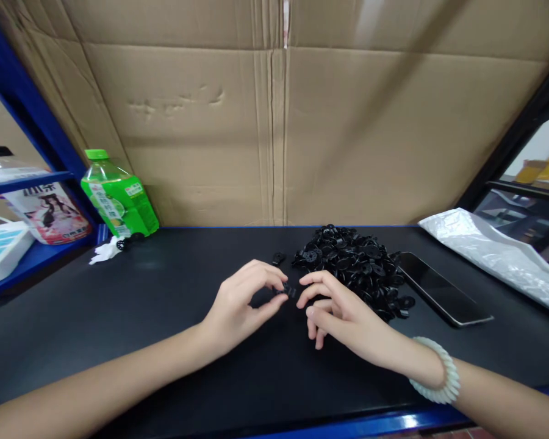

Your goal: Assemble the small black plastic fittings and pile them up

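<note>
A small black part is pinched between the thumb and fingertips of my left hand, above the black table. Just to its right, my right hand has its fingers curved and apart, with nothing seen between them. Behind my right hand lies a large heap of small black round parts. One loose black part rests on the table left of the heap, beyond my left hand's fingertips.
A phone and a silver bag lie at the right. At the back left stands a green bottle, with a white tissue before it. A blue shelf borders the left; cardboard rises behind the table.
</note>
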`<state>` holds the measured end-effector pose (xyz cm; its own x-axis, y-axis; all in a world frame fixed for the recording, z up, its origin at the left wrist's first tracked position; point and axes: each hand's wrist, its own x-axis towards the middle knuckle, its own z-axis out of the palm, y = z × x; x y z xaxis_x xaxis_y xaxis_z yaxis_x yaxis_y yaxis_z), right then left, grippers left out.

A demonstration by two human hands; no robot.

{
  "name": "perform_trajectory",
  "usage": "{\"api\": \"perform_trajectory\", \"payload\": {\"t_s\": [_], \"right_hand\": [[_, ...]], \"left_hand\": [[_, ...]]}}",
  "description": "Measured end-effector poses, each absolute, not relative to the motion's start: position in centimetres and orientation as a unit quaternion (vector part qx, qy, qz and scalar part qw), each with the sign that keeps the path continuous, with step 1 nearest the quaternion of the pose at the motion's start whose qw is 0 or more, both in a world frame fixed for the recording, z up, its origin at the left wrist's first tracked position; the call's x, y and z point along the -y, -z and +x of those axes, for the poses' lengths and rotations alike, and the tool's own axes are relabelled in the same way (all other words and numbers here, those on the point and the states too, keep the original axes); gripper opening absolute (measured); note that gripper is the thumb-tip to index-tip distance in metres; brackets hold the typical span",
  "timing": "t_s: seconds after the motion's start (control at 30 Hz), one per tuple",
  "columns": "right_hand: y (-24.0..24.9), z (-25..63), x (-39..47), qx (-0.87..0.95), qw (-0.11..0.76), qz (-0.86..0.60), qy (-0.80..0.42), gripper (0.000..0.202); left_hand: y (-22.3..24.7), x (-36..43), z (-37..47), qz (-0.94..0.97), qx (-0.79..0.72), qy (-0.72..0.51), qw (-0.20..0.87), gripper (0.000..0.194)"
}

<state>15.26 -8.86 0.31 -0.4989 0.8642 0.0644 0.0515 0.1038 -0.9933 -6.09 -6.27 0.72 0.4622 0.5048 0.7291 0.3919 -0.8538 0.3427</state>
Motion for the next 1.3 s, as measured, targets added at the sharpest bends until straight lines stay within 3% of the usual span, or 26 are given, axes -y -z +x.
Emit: {"api": "perform_trajectory", "payload": {"t_s": [0.13, 0.3, 0.4, 0.67, 0.87, 1.3], "right_hand": [[-0.1, 14.9, 8.5, 0.585, 0.342, -0.301, -0.672, 0.023], [-0.1, 15.0, 8.3, 0.561, 0.351, -0.255, -0.704, 0.015], [-0.1, 15.1, 8.3, 0.547, 0.347, -0.256, -0.718, 0.011], [-0.6, 15.1, 8.6, 0.480, 0.291, -0.208, -0.801, 0.027], [-0.8, 14.9, 8.9, 0.477, 0.255, -0.176, -0.822, 0.040], [-0.7, 14.9, 8.9, 0.471, 0.246, -0.159, -0.832, 0.033]], "left_hand": [[-1.2, 8.6, -5.1, 0.852, -0.208, -0.467, 0.113, 0.019], [-1.3, 9.4, -4.5, 0.782, -0.268, -0.463, 0.319, 0.026], [-1.3, 9.2, -4.5, 0.742, -0.283, -0.468, 0.387, 0.023], [-0.9, 9.0, -4.3, 0.799, -0.227, -0.454, 0.323, 0.025], [-0.5, 8.9, -4.1, 0.813, -0.209, -0.431, 0.332, 0.026], [-0.8, 8.4, -4.2, 0.828, -0.199, -0.406, 0.332, 0.028]]}}
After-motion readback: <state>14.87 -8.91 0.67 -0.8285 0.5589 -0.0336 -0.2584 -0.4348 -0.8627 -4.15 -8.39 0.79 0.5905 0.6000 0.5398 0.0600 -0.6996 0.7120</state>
